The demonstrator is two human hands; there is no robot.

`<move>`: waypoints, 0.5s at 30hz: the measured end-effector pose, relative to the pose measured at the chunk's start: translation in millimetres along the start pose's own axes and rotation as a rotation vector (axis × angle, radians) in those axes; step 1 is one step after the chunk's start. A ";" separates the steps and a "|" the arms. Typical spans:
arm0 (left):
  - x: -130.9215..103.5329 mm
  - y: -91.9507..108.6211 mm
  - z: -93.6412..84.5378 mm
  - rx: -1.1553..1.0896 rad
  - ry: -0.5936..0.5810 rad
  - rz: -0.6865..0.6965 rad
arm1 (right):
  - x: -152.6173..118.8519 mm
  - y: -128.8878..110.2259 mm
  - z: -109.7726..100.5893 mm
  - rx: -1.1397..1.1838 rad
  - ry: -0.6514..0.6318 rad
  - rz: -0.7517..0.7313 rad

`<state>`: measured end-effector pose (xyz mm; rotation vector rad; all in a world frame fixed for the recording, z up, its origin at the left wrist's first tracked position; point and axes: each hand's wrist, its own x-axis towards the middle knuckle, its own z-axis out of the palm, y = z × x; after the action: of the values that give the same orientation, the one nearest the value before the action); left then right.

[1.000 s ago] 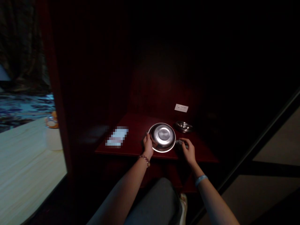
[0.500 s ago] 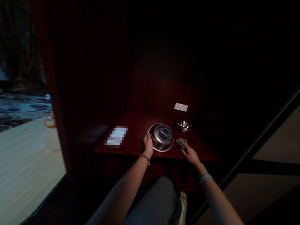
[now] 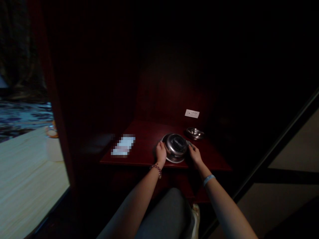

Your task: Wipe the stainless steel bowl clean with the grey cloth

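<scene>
A shiny metal bowl (image 3: 171, 148), base up, is between my two hands above the dark red shelf (image 3: 146, 146). My left hand (image 3: 161, 153) grips the bowl's left rim, thumb on top. At the opposite rim my right hand (image 3: 195, 156) is closed on a grey cloth (image 3: 190, 143), only a little of which shows. Cloth and fingers appear to touch the bowl's right edge. Just behind, other metal bowls (image 3: 194, 133) sit mouth up on the shelf, seemingly nested.
To the left lies a blurred-out pale flat item (image 3: 123, 145). A white wall socket (image 3: 192, 113) is on the back panel. Beyond the left side panel stands a pale wood-grain table (image 3: 30, 172) bearing a container (image 3: 54, 149). My knee (image 3: 171, 202) is under the shelf edge.
My right hand has moved left with the cloth, from the shelf to the bowl's right rim. The bowl and my left hand have shifted slightly right.
</scene>
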<state>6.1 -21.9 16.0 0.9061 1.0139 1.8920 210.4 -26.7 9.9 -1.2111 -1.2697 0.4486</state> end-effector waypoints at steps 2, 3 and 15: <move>0.7 -2.0 -0.1 0.052 0.009 0.017 | 2.9 -7.2 13.3 -0.020 0.045 0.006; 1.2 -2.9 -0.1 0.068 0.010 0.022 | 4.2 -11.2 19.0 -0.042 0.058 -0.006; 11.7 -18.0 -0.2 -0.066 0.011 -0.042 | -22.1 -77.6 79.3 -0.526 -0.367 -0.539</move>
<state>6.3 -5.1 2.6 0.8311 0.9642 1.8856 106.7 -39.1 53.7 -1.1716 -2.0438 -0.0784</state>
